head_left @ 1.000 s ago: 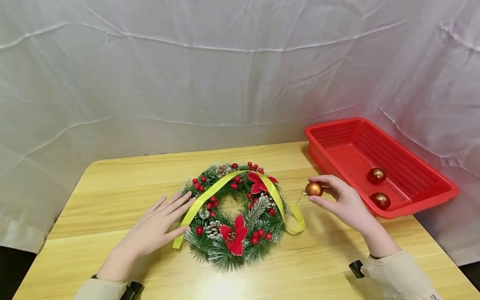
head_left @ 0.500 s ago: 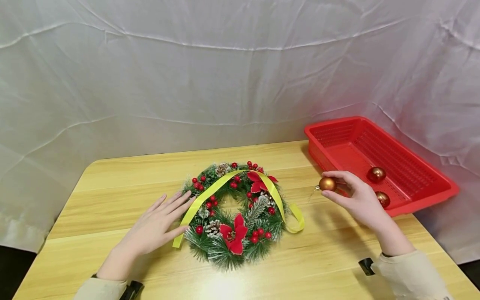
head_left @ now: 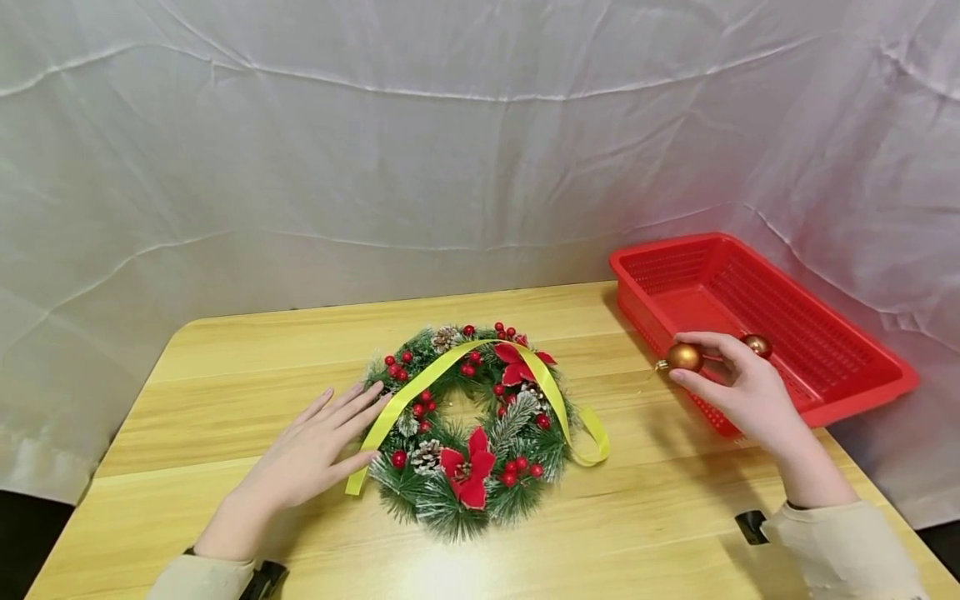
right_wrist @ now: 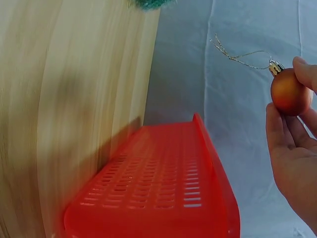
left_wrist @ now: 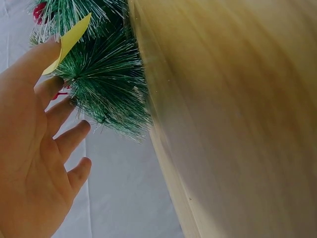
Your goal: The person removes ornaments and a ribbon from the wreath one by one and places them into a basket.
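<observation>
A copper-gold Christmas bauble (head_left: 684, 358) is pinched between the thumb and fingers of my right hand (head_left: 750, 396), close over the near-left rim of the red basket. Its gold cap and thin string loop point left; the right wrist view shows the bauble (right_wrist: 288, 96) and string in full. My left hand (head_left: 303, 458) lies at the left side of the green wreath (head_left: 453, 512), fingers straight and fingertips at the needles. A yellow ribbon (head_left: 442, 365) drapes over the wreath, one end near the left thumb and the other curled at the right.
The red slotted basket (head_left: 862, 392) stands at the table's back right. A shiny bauble (head_left: 757, 343) lies in it, partly behind my right hand. Pine cones, red berries and red flowers dress the wreath. A pale cloth (head_left: 450, 167) hangs behind the wooden table (head_left: 247, 367).
My right hand has moved right with the bauble, away from the wreath and over the basket's edge, hiding one of the baubles inside. My left hand has stayed in place.
</observation>
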The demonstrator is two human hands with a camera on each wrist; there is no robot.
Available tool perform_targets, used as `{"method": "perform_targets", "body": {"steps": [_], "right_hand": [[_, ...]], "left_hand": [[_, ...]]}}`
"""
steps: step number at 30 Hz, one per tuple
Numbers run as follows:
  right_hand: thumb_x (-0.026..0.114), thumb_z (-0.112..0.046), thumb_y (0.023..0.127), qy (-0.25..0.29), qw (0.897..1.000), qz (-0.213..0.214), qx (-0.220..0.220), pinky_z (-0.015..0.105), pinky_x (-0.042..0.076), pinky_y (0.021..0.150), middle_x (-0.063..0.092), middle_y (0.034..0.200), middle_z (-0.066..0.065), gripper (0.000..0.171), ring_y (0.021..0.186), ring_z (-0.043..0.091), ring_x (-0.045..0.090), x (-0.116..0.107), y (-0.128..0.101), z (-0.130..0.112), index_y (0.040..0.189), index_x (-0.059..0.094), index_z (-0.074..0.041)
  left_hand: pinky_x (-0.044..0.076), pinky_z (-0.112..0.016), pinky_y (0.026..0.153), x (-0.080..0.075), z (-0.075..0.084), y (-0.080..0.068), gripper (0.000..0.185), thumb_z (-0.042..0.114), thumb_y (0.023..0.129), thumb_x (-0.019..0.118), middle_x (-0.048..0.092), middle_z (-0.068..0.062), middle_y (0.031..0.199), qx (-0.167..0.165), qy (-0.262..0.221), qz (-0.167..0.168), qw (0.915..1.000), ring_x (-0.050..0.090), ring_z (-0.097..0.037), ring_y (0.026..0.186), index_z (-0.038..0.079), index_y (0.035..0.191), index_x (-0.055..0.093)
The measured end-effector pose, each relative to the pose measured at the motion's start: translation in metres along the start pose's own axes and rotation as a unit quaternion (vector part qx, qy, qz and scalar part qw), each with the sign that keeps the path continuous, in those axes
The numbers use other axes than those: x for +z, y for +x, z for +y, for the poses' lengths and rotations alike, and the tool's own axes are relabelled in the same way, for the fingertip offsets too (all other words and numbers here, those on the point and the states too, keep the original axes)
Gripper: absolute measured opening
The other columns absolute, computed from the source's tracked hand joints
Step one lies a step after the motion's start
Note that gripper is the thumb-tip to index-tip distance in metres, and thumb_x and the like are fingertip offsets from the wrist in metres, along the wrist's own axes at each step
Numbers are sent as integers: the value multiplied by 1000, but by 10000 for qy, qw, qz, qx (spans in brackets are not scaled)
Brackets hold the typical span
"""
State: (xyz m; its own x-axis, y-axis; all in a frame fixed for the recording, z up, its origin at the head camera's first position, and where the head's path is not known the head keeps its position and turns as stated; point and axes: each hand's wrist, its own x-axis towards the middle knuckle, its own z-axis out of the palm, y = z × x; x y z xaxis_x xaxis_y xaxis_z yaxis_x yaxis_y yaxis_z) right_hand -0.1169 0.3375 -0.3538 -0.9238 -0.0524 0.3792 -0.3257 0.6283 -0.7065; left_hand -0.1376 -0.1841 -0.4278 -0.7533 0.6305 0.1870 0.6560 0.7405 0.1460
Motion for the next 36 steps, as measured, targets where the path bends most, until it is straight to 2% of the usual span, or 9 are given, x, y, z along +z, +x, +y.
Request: {"method": "perform_targets", "body": {"steps": [5,10,15,22,30,36], "right_hand": [[76,-1,80,-29,9999,66,98,7,45,83,63,107,-8,46,95,-4,59,-4,1,2,123,61,-6],[76,0,80,9,9998,140,154,5,42,85,61,108,-7,48,97,-3,58,-10,2,4,125,59,-4],[75,-1,80,-108,9988,355,316,3,42,82,59,107,-9,48,94,-3,57,-16,2,7,125,58,-4],[75,-8,83,-180,9964,514,645,3,43,79,58,107,-14,48,92,-6,57,-23,3,12,127,57,-6],[73,-19,86,-426,9907,653,1110,3,45,70,54,107,-19,49,90,-11,54,-36,2,18,132,55,-11],[74,-20,85,-538,9877,894,1166,0,40,75,53,107,-21,50,91,-11,52,-44,2,25,131,55,-10]], "left_hand": [[4,-43,117,1,0,0,69,54,96,47,23,0,157,46,32,55,10000,23,-27,142,21,153,26],[2,-41,117,2,0,0,69,55,96,45,21,2,158,-49,5,-34,10000,22,-25,142,23,153,25],[0,-39,117,2,0,0,69,55,95,46,21,3,158,-71,-24,-37,10000,24,-26,142,24,153,24],[-2,-38,117,2,0,0,69,52,95,49,23,0,157,26,24,52,10000,24,-27,141,22,153,26],[1,-40,117,1,0,0,70,56,95,46,19,4,158,-90,13,-54,9999,19,-21,143,25,153,23],[1,-40,117,1,0,0,69,56,95,45,19,5,158,-87,-12,-52,9999,20,-22,143,26,153,22]]}}
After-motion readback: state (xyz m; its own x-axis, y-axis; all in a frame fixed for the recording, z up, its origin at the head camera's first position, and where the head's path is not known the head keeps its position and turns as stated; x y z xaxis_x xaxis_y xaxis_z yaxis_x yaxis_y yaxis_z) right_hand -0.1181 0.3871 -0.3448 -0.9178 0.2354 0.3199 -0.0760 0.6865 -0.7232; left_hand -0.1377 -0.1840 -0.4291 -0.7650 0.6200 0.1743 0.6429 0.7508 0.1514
